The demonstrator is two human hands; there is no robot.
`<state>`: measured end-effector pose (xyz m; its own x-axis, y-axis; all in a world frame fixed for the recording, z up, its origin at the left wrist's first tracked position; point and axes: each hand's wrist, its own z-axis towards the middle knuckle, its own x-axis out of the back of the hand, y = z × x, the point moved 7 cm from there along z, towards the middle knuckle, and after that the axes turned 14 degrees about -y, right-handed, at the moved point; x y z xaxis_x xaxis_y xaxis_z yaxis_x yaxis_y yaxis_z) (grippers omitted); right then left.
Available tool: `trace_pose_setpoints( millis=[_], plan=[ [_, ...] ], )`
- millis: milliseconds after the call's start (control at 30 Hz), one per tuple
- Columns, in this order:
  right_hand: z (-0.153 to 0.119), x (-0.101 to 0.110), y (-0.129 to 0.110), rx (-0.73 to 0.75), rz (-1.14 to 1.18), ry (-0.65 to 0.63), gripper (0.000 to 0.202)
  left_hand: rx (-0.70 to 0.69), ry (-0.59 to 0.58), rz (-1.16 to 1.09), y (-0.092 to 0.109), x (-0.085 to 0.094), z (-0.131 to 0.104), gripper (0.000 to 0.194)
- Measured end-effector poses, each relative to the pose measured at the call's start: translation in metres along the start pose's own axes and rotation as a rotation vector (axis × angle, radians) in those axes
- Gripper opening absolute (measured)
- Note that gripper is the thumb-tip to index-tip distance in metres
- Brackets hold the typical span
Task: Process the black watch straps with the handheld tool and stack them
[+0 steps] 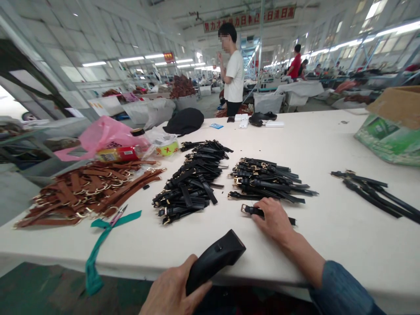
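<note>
My left hand (177,286) is wrapped round a black handheld tool shaped like a hair clipper (215,258), its wide end angled up over the table's front edge. On the tabletop, my right hand (274,218) has its fingers closed over a short black strap (254,211); a gold buckle shows at the strap's left end and its tail sticks out past my palm. Just behind that hand lies a pile of black buckle straps (269,179). Another heap of black straps (190,179) is left of it, and a few longer black straps (374,192) lie to the right.
Brown straps with metal rings (88,188) are heaped at the left, near scissors (118,215) with teal cloth wound on them. A pink bag (108,135), black cap (184,121) and cardboard box (395,109) stand farther back. Someone in a white shirt (234,74) is beyond the table.
</note>
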<state>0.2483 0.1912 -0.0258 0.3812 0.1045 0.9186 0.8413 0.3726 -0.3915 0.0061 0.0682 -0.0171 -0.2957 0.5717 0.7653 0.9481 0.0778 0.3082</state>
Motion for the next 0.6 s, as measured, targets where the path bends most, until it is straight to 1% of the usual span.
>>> trace_pose_setpoints(
  millis=[100, 167, 200, 267, 367, 467, 533, 600],
  plan=[
    [-0.029, -0.009, -0.008, 0.024, 0.109, -0.087, 0.015, 0.013, -0.004, 0.002, -0.001, 0.001, 0.001, 0.030],
    [-0.047, -0.016, -0.012, 0.038, 0.208, -0.141, 0.015, 0.007, -0.009, 0.016, 0.002, 0.002, 0.001, 0.034],
    [-0.055, -0.018, -0.014, 0.043, 0.252, -0.150, 0.015, 0.000, -0.005, 0.027, 0.004, 0.002, 0.001, 0.038],
    [-0.065, -0.021, -0.015, 0.047, 0.318, -0.127, 0.016, -0.017, 0.001, 0.057, 0.011, 0.003, 0.003, 0.045],
    [-0.071, -0.022, -0.013, 0.055, 0.388, -0.076, 0.018, -0.053, -0.012, 0.119, 0.024, -0.003, 0.007, 0.045],
    [-0.071, -0.023, -0.012, 0.065, 0.430, -0.050, 0.018, -0.113, 0.035, 0.219, 0.035, -0.008, 0.011, 0.047],
    [-0.070, -0.022, -0.012, 0.066, 0.445, -0.040, 0.018, -0.136, 0.064, 0.275, 0.039, -0.010, 0.012, 0.049],
    [-0.070, -0.021, -0.012, 0.057, 0.445, -0.032, 0.019, -0.138, 0.066, 0.309, 0.040, -0.010, 0.012, 0.049]
  ],
)
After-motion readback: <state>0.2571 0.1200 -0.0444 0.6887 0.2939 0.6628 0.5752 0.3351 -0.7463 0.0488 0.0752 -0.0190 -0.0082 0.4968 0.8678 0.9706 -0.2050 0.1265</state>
